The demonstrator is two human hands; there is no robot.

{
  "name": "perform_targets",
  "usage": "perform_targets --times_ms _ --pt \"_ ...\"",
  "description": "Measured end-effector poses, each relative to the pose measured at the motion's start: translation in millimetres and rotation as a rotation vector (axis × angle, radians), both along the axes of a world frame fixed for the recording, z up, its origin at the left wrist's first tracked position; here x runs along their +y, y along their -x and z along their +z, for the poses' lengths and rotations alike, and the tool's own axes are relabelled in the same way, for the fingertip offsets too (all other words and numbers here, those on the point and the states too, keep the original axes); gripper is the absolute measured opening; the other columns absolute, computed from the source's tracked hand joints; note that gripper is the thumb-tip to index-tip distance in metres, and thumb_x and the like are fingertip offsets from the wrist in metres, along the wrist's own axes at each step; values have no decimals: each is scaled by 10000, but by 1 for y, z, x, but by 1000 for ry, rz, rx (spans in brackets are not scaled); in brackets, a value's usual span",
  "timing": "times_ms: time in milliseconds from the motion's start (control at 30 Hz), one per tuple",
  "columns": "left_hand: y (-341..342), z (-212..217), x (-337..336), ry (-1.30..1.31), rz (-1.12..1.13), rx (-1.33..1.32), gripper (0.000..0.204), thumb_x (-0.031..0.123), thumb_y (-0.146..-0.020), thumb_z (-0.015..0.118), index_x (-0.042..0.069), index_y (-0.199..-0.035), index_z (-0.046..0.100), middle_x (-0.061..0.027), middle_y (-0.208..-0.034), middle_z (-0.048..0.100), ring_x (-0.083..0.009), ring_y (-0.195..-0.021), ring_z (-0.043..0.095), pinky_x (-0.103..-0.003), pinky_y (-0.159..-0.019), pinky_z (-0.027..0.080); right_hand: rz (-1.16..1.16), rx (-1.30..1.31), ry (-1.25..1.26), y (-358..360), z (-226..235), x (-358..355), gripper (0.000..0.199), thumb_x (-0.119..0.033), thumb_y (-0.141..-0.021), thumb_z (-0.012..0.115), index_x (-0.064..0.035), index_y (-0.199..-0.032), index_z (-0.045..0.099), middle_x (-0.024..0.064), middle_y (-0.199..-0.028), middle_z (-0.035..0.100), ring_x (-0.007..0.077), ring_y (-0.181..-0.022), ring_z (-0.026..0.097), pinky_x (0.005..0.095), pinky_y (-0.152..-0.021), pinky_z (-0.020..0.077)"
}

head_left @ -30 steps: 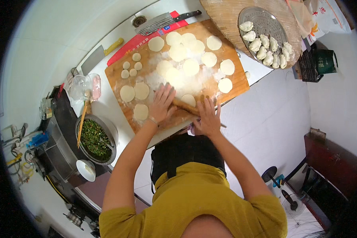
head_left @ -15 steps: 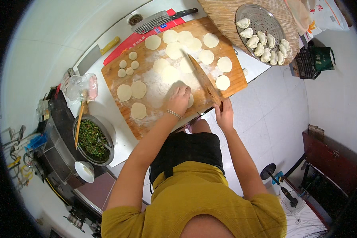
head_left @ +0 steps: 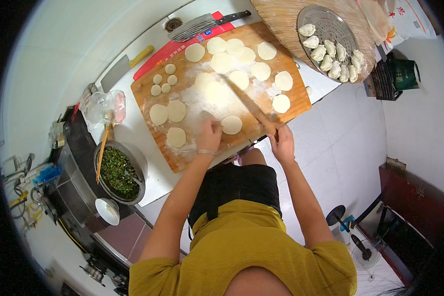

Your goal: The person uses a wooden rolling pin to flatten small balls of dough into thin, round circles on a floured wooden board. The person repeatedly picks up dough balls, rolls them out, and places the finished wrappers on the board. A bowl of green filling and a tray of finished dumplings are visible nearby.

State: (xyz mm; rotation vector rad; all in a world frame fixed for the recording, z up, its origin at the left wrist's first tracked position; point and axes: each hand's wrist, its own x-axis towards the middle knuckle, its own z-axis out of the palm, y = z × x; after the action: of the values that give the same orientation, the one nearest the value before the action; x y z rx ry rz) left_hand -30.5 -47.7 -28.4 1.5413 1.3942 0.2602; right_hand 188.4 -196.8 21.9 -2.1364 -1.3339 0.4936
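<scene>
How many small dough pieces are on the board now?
5 small dough pieces, grouped at the upper left of the board: one at the top, one just below it, one at the left, two at the bottom. Any under the left hand would be hidden.

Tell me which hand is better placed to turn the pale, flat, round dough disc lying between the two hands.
Left, likely: the bare left hand is beside the dough disc with no tool visible, while the right hand grips the long brown wooden rolling pin.
</scene>
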Motion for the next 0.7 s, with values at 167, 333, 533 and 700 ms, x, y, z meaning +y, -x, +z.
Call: perform_targets --times_ms 167,333,533,700 --pt "25 39 -3 -714 -357 228 557 211 -871 620 61 -1379 448 -165 -1436 426 -372 -1302 396 -471 -1075 326 331 -187 -24 11 -4 11 460 -204 -754 765 -48 -1145 580 143 -1003 578 335 -960 575 427 -853 458" --pt "-6 29 38 -683 -501 296 705 274 -871 597 82 -1485 309 -169 -1555 266 -385 -1434 223 -528 -1158 178 255 -475 109 4 -16 75 671 -415 -838 646 -93 -1387 435 176 -1396 429 373 -1287 413 521 -1061 334" --pt "24 18 19 -694 -564 184 726 262 -861 594 75 -1493 291 -194 -1557 244 -413 -1424 230 -531 -1152 197 246 -433 170 21 -17 31 805 -450 -849 624 -163 -1513 270 181 -1563 227 383 -1434 220 564 -1137 207" --pt "-1 22 43 -762 -471 316 736 376 -865 586 76 -1484 324 -196 -1536 293 -420 -1403 271 -511 -1139 234 191 -519 189 6 -18 76 772 -448 -877 584 -160 -1517 263 189 -1578 175 379 -1442 199 577 -1142 177"
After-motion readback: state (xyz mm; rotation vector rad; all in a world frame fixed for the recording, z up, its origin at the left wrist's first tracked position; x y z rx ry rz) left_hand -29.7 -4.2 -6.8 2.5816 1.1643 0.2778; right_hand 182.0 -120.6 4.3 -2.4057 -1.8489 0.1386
